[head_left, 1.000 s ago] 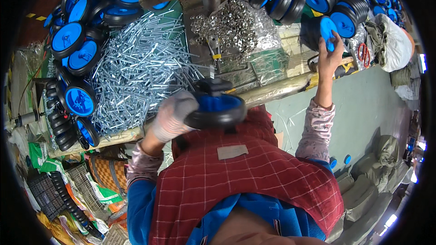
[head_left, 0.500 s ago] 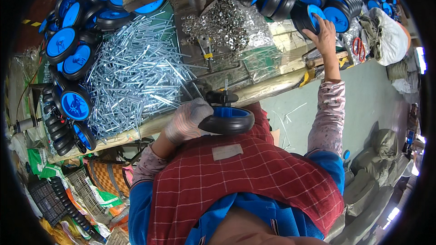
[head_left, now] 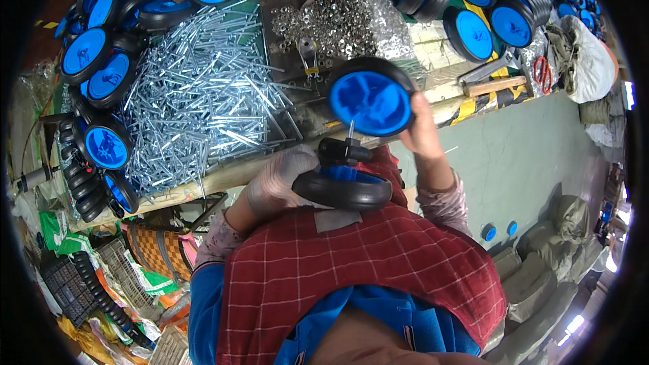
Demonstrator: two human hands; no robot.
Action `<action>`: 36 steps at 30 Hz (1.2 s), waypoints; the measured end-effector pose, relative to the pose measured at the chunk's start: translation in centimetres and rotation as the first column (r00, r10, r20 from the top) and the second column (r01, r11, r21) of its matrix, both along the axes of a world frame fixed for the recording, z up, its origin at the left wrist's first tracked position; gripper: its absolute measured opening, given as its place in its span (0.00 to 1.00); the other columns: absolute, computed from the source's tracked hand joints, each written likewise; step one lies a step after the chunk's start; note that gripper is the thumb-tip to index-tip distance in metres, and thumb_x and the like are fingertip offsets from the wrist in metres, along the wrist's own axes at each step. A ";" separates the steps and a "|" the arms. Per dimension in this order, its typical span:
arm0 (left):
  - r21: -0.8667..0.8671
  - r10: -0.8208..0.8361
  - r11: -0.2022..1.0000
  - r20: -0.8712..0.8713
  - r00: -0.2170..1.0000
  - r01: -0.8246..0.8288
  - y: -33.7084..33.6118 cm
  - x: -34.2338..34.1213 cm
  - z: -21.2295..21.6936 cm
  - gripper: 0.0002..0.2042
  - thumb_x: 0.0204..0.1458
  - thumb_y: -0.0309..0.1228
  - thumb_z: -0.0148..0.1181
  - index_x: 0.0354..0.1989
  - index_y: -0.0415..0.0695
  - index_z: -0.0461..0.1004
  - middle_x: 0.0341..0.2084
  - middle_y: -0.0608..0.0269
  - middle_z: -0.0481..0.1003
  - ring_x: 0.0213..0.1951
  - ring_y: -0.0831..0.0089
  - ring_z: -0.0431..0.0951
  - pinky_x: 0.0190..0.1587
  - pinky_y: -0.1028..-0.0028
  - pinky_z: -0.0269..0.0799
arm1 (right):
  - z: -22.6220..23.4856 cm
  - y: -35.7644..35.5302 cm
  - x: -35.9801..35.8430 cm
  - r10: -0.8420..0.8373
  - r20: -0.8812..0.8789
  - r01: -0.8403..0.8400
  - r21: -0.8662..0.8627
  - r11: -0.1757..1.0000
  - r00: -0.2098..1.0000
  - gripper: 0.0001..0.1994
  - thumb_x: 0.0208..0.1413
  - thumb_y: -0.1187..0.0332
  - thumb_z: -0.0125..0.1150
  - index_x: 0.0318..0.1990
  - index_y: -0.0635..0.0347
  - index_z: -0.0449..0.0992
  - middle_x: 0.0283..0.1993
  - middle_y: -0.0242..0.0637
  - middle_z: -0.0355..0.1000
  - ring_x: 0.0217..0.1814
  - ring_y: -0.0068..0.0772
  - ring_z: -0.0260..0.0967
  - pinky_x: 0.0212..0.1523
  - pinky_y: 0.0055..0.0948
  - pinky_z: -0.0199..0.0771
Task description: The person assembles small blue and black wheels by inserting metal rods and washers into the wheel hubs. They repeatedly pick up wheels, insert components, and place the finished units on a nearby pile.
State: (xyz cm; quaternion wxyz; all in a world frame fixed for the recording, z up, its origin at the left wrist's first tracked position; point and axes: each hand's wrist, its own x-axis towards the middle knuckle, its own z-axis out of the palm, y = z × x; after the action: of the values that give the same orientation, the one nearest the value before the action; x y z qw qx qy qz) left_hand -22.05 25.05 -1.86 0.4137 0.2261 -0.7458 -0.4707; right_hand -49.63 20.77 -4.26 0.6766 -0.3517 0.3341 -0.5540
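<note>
My left hand (head_left: 278, 179), in a pale striped glove, is closed round the side of a black-tyred wheel (head_left: 343, 192) held flat just in front of my apron. On top of that wheel sits a black bracket (head_left: 341, 153), and a thin metal rod (head_left: 351, 128) sticks up from it. With my bare right hand (head_left: 424, 128) I grip the right edge of a second wheel (head_left: 370, 100), blue inside a black tyre. This wheel is tilted above the bracket, and its lower edge is close to the rod's tip. Whether they touch I cannot tell.
Silver rods (head_left: 203, 101) lie heaped on the bench's left, with small nuts and washers (head_left: 338, 27) behind. More wheels (head_left: 466, 34) stand at the back right and others (head_left: 105, 81) at the left. A hammer (head_left: 497, 86) and red-handled scissors (head_left: 542, 74) lie at the right edge.
My right hand has brought a wheel from the back right of the bench to above the rod. The left hand's wheel has stayed near my apron, shifted slightly.
</note>
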 end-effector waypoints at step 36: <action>-0.055 0.164 0.986 0.255 0.953 -0.155 0.3 7.0 -2.3 0.20 0.32 0.33 0.76 0.31 0.42 0.71 0.27 0.54 0.73 0.29 0.54 0.76 0.31 0.63 0.73 | 0.6 -6.3 6.3 -0.270 -0.962 -0.552 -0.247 0.797 0.041 0.07 0.53 0.72 0.60 0.38 0.62 0.73 0.36 0.44 0.73 0.40 0.47 0.73 0.38 0.39 0.75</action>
State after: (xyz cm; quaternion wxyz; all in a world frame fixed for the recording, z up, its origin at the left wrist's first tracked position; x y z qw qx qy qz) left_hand -15.10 25.31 -4.16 0.3532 0.3378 -0.7806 -0.3895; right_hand -43.33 14.50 -3.63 0.1690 -0.8487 0.4780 -0.1504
